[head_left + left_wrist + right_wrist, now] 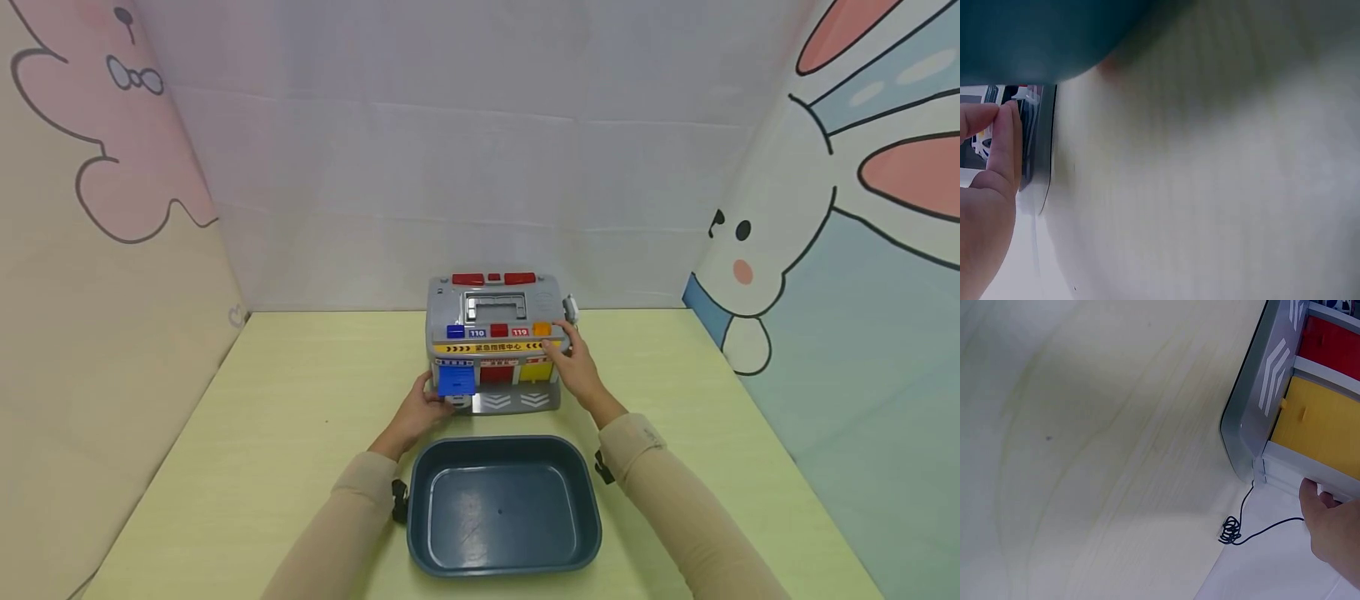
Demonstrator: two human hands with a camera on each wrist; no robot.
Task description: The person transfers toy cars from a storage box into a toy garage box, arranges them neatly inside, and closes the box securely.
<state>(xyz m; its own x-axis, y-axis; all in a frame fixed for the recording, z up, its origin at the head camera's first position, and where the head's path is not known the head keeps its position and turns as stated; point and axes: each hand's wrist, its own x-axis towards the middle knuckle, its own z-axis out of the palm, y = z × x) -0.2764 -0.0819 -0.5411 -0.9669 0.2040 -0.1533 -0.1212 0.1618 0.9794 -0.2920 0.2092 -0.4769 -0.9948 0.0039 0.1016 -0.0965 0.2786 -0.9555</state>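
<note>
A grey toy emergency station (495,333), with a carry handle and coloured buttons on its roof, stands near the back of the table. Its blue door (457,380) is swung outward; the red door (496,375) and yellow door (536,372) lie flat. At the left bay, my left hand (422,412) pinches a small white toy car (459,402) on the front ramp. The left wrist view shows the thumb and a finger meeting in front of the car (984,142), hiding part of it. My right hand (576,367) grips the station's right front roof corner beside the orange button.
An empty dark blue basin (504,508) sits in front of the station, between the forearms. A coiled black cord (1230,531) lies by the station's right side. White and cartoon-printed panels enclose the table (300,467).
</note>
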